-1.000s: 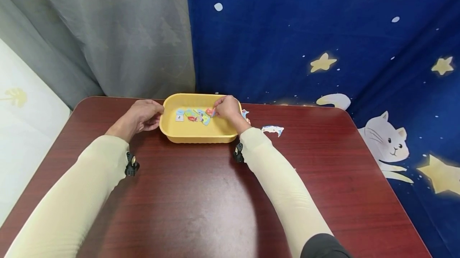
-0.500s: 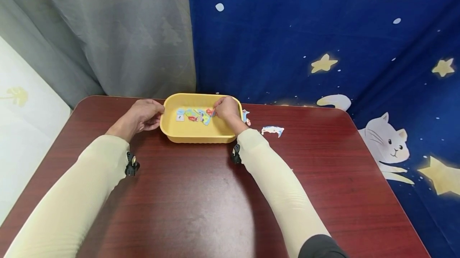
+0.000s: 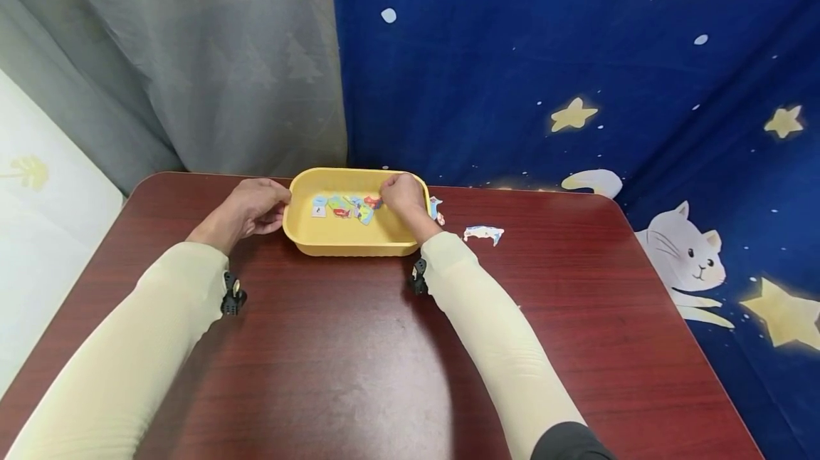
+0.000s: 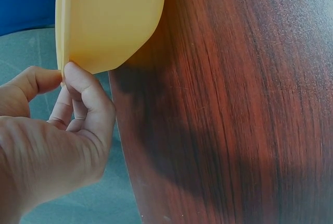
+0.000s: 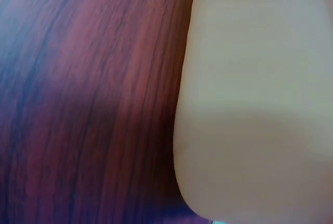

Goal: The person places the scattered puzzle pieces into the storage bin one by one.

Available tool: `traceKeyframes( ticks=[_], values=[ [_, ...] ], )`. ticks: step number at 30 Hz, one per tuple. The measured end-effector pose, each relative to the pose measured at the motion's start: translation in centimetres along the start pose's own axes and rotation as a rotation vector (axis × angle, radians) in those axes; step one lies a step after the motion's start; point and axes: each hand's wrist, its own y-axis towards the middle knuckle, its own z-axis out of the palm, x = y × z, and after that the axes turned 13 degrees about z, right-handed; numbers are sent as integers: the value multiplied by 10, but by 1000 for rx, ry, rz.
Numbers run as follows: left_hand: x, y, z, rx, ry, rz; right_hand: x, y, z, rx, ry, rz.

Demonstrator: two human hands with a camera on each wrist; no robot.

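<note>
A yellow plastic tray point(image 3: 352, 233) stands at the back of the table. My left hand point(image 3: 259, 205) pinches its left rim between thumb and index finger point(image 4: 78, 81), the other fingers curled below. Reaching over the right end, my right hand point(image 3: 403, 195) is inside the tray with fingers bent downward. Its fingertips are right at a red piece point(image 3: 372, 201); I cannot tell whether they hold it. Left of that lie a yellow-green and blue piece point(image 3: 364, 214), another with a red figure point(image 3: 342, 212), and a small white-and-blue piece point(image 3: 318, 211). The right wrist view shows only the tray's outer wall point(image 5: 255, 88) and tabletop.
Outside the tray, a white-and-blue cut-out piece point(image 3: 483, 233) lies on the dark red wooden table point(image 3: 333, 346). Another piece point(image 3: 436, 209) sits close against the tray's right end. Grey and blue curtains point(image 3: 448, 75) hang right behind the table's back edge.
My right hand has lifted slightly away from the red piece, which has shifted a little. My left hand stays on the rim, and the tray has not visibly moved on the table.
</note>
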Motion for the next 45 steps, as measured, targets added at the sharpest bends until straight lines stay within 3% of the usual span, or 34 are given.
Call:
traceKeyframes(
  ticks=[9,15,22,29,37,45],
  values=[
    [1,-1,1,-2,-6,-1,1,-2,-5,45,29,-9],
    [1,0,0,1,-6,8,8,0,-20,23,63,18],
    [1,-1,-1,2,10,11,8,6,-43,88,232,80],
    [-1,-1,0,-2,13,7,-4,10,-69,190,417,76],
    [-1,-1,1,-3,32,14,-23,23,-84,205,471,75],
    [-1,-2,2,1,35,2,-44,31,-89,197,445,122]
  ],
)
